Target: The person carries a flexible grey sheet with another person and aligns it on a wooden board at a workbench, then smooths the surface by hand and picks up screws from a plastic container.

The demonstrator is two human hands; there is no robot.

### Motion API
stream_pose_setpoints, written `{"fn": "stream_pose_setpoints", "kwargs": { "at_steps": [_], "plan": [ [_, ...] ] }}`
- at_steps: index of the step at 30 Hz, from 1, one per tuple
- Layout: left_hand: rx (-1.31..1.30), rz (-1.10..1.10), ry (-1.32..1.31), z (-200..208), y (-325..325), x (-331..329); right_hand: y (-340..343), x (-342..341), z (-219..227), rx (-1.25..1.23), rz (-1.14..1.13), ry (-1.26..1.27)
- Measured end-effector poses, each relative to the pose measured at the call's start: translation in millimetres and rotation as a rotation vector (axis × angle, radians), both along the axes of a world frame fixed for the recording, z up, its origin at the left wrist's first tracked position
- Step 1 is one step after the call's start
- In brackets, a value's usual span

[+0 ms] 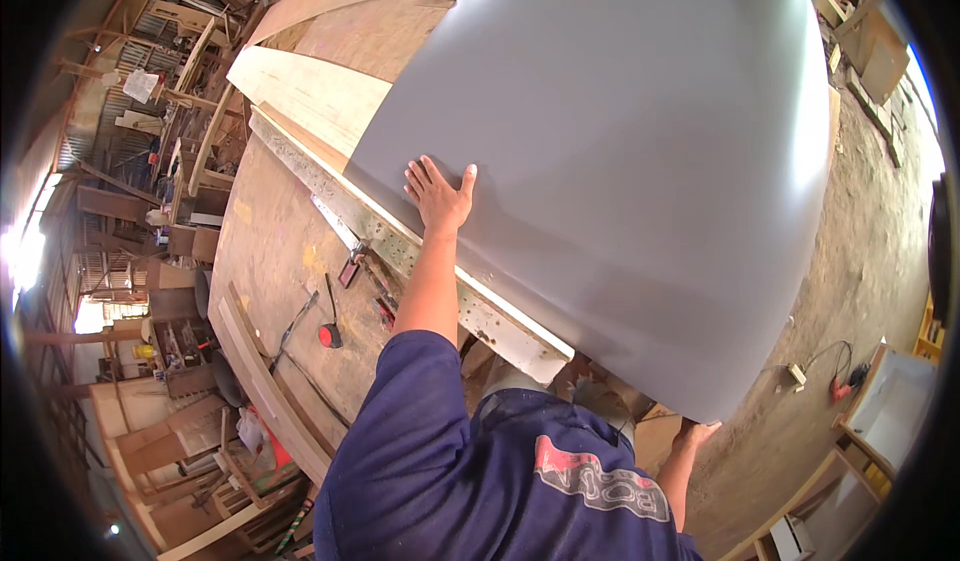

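big smooth grey bendy sheet [620, 161] lies over pale wooden boards [315, 96] on a brown wooden workbench [255, 241]. bare left hand [440, 199] is flat on it, fingers spread, probably steadying it. bare right hand [697, 431] grips the overhanging near corner, fingers partly hidden, likely so it doesn't droop.

From here I see the left hand [440, 201] spread on a broad gray sheet [640, 161] toward two o'clock, the right hand [697, 430] gripping its edge at four, and a red-and-black tape measure [329, 336] on the counter [262, 251] at eight.
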State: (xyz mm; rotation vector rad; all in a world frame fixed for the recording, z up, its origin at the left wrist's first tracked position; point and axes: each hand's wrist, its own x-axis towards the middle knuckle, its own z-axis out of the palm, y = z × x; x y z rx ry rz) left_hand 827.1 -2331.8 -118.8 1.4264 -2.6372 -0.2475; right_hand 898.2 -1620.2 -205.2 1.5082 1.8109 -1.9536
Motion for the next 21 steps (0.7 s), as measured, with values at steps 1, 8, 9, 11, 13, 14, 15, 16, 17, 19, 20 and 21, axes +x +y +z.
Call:
{"fn": "stream_pose_setpoints", "kwargs": {
  "at_steps": [1,8,9,11,13,14,15,16,17,19,20,21],
  "plan": [
    [-0.004,-0.002,-0.007,1,0,1,-4,5,-10,-0.049,-0.034,0.139],
    [0.013,-0.014,-0.071,3,1,-6,68,39,-99,-0.621,-0.373,0.236],
    [0.036,-0.048,-0.038,-3,11,-31,100,49,-112,-0.716,-0.392,0.345],
    [-0.018,0.0,-0.066,2,1,-4,51,30,-78,-0.577,-0.513,0.238],
    [-0.025,0.001,-0.058,0,-3,-4,17,19,-37,-0.464,-0.579,0.211],
    [-0.029,0.001,-0.047,-1,-4,-4,8,16,-23,-0.465,-0.584,0.21],
    [-0.031,0.0,-0.05,-3,-7,-3,-6,9,1,-0.462,-0.627,0.177],
    [-0.033,-0.004,-0.048,-5,-9,-4,-12,6,17,-0.451,-0.673,0.152],
    [-0.035,-0.005,-0.048,-6,-12,-5,-10,11,13,-0.446,-0.676,0.154],
    [-0.027,-0.018,-0.036,-9,-15,-12,-5,20,5,-0.429,-0.273,0.139],
    [-0.035,-0.019,-0.03,-9,-18,-13,-2,26,-1,-0.417,-0.275,0.141],
    [-0.039,-0.004,-0.032,-8,-25,-11,-9,28,0,-0.421,-0.215,0.151]
  ]
}}
